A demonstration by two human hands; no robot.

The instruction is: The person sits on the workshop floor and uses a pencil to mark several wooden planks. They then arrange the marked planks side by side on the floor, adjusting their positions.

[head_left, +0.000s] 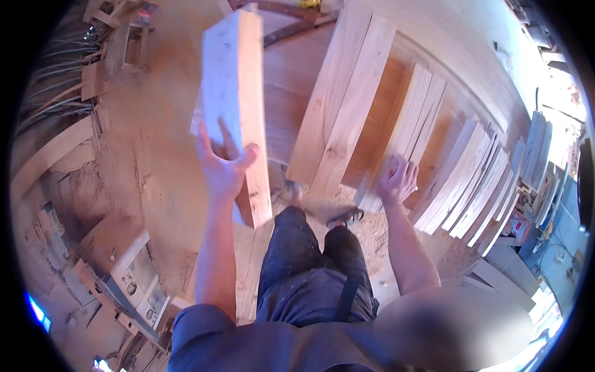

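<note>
Pale plank [232, 93] in left hand [222, 164]; right hand [398, 180] on boards [406, 133].

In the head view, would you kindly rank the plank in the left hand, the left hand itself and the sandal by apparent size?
1. Plank, largest, though held up near the camera.
2. Left hand.
3. Sandal, smallest, though it is farther away on the floor.

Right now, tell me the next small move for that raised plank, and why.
Probably swing the pale plank over toward the leaning boards and set it down. The left hand grips it alone, lifted off the sawdust floor, while the right hand rests on the narrower boards propped against the wall.
</note>
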